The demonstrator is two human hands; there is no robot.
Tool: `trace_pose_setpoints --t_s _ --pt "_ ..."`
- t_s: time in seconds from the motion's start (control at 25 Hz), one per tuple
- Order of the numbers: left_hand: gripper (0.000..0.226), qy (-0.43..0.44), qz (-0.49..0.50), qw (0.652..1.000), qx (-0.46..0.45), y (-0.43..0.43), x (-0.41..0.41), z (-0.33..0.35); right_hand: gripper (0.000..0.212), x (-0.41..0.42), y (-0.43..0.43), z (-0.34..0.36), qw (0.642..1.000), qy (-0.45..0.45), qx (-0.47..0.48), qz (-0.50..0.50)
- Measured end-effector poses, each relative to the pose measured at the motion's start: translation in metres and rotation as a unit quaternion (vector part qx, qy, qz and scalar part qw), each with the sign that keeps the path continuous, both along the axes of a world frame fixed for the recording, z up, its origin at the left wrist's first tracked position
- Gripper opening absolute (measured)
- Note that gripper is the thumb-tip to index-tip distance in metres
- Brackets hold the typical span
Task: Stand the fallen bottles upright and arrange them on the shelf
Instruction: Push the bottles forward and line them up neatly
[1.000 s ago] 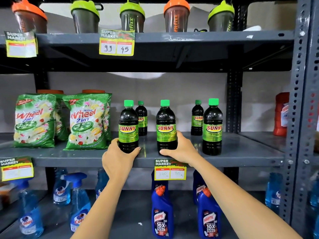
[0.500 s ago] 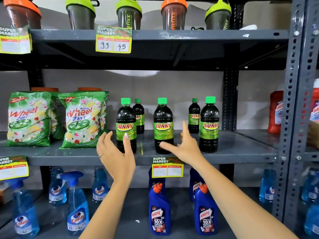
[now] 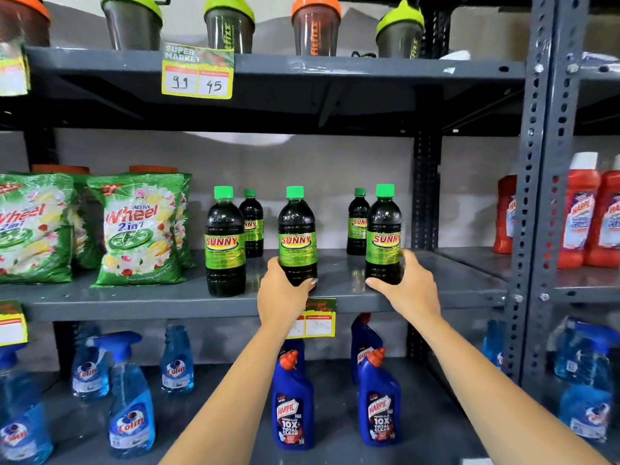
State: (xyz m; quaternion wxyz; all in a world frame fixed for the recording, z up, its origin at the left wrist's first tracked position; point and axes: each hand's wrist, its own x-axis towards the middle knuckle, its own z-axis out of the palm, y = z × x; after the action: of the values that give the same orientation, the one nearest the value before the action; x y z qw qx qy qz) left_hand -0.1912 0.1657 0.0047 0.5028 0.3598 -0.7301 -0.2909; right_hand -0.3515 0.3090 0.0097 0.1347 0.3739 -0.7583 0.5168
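Note:
Several dark bottles with green caps and green SUNNY labels stand upright on the grey middle shelf [image 3: 167, 298]. Three stand in front: a left bottle [image 3: 224, 243], a middle bottle [image 3: 297, 229] and a right bottle [image 3: 383, 229]. Two smaller-looking ones stand behind, the back left bottle [image 3: 251, 223] and the back right bottle [image 3: 357, 221]. My left hand [image 3: 285, 293] is wrapped around the base of the middle bottle. My right hand [image 3: 407, 285] grips the base of the right bottle.
Green Wheel detergent bags [image 3: 141, 229] fill the shelf's left part. Shaker cups [image 3: 228, 25] line the top shelf. Blue Harpic bottles [image 3: 292, 404] and Colin sprays [image 3: 131, 407] stand on the lower shelf. A grey upright post [image 3: 540, 196] and red bottles [image 3: 580, 213] are at the right.
Both hands let go of the left and middle bottles, opened, and shifted right. They now hold the middle and right bottles. The view has moved slightly right.

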Motion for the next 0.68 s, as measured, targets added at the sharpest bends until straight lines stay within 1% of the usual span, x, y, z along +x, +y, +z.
trace_pose_setpoints --t_s 0.04,0.08,0.2,0.52,0.6,0.64,0.68 --pt "0.061 0.006 0.006 1.0 0.0 0.0014 0.0006 0.0002 0.071 -0.0003 0.0003 0.0008 1.0 -0.002 -0.001 0.003" --pt "0.059 0.011 0.008 1.0 0.0 0.0035 0.002 0.0014 0.068 -0.0019 0.0002 0.0004 1.0 -0.003 0.0 0.011" --pt "0.062 0.018 0.013 1.0 -0.007 0.0063 0.0045 0.0032 0.06 -0.0045 0.0003 -0.0023 1.0 0.006 -0.007 0.021" --pt "0.068 0.024 0.017 0.999 -0.025 0.0027 0.0051 0.0009 0.06 -0.0039 0.0001 -0.0073 0.998 0.012 -0.054 0.017" --pt "0.071 0.022 -0.001 0.999 -0.03 0.0038 0.0057 -0.0008 0.065 -0.0049 -0.001 -0.0085 0.999 0.014 -0.047 0.024" --pt "0.074 0.024 -0.016 0.999 -0.033 0.0062 0.0072 -0.0011 0.072 -0.0042 -0.0018 -0.0088 0.999 0.01 -0.038 0.023" --pt "0.078 0.031 -0.029 0.998 -0.039 0.0094 0.0093 -0.0013 0.084 -0.0029 -0.0021 -0.009 0.999 -0.001 -0.033 0.015"
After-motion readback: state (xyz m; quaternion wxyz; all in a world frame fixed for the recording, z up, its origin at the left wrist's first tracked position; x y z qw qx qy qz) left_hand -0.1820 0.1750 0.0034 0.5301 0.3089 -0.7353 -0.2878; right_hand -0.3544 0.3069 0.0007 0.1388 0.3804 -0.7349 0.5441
